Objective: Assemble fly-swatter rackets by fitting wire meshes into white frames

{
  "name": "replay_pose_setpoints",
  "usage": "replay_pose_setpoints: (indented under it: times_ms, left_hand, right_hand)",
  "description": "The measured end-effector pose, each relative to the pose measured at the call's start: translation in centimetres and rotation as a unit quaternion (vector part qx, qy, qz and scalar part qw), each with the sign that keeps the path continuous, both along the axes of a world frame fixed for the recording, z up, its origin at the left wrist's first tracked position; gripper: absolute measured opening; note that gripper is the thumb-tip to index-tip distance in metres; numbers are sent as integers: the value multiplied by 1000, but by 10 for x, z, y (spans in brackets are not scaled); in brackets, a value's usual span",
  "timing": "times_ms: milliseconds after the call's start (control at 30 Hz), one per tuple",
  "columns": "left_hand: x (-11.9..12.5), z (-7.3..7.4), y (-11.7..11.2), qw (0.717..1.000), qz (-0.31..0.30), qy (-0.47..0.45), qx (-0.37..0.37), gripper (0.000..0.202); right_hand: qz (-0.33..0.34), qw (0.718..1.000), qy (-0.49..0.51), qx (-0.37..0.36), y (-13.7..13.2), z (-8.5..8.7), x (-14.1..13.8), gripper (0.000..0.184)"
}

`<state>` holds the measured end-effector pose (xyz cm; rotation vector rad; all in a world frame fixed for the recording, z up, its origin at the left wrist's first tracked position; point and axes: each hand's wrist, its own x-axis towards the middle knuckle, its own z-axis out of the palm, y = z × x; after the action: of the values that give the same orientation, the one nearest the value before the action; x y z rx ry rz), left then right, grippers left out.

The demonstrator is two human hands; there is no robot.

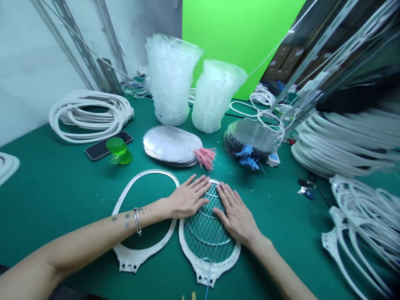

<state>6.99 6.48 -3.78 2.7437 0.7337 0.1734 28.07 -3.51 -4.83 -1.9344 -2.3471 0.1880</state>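
Observation:
Flat on the mesh of a white oval racket frame [187,254] rests my left hand [189,198], fingers stretched toward the far rim. My right hand [236,212] lies spread over the same frame's right side, covering part of its rim. Between the hands shows the metal mesh [209,229], with white curved ribs under it. A blue wire [208,273] runs from the mesh over the frame's neck toward me. To the left lies a second white frame [126,191] without mesh, partly under my left forearm.
Mesh sheets with pink wires [171,143] and mesh sheets with blue wires [253,135] lie beyond my hands. Behind stand two stacks of clear plastic [171,79]. A phone [103,148], a green bottle [120,151], keys [304,189] and white frame piles [90,112] surround the work area.

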Motion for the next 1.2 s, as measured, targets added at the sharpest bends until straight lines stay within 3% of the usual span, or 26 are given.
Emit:
replay_pose_setpoints:
  times_ms: [100, 200, 333, 433, 667, 900, 1033, 1133, 1200]
  left_hand:
    - [-4, 6, 5, 999, 27, -22, 1, 54]
    - [0, 13, 9, 996, 72, -50, -1, 43]
    - [25, 23, 16, 980, 182, -70, -40, 29]
    - [46, 29, 24, 972, 219, -45, -72, 25]
    - [64, 31, 52, 949, 235, 41, -205, 20]
    - [70, 36, 55, 953, 222, 39, -204, 19]
    - [43, 40, 35, 958, 211, -7, -194, 22]
    - [0, 41, 12, 972, 191, -54, -125, 31]
    - [-33, 40, -4, 986, 142, -51, -75, 42]
  right_hand:
    - [-1, 999, 46, -10, 2, 3, 3, 70]
    - [-45, 988, 145, 4, 10, 15, 4, 64]
    - [-162, 968, 192, 27, 38, 31, 6, 46]
    - [-197, 955, 221, -30, 67, 31, 13, 36]
    - [-217, 923, 272, -162, 102, 13, 33, 26]
    - [-214, 915, 282, -193, 116, 19, 31, 24]
    - [-207, 929, 277, -129, 95, 33, 28, 33]
    - [-217, 939, 263, -44, 45, 38, 21, 50]
    - [-187, 956, 225, 14, 3, 34, 14, 59]
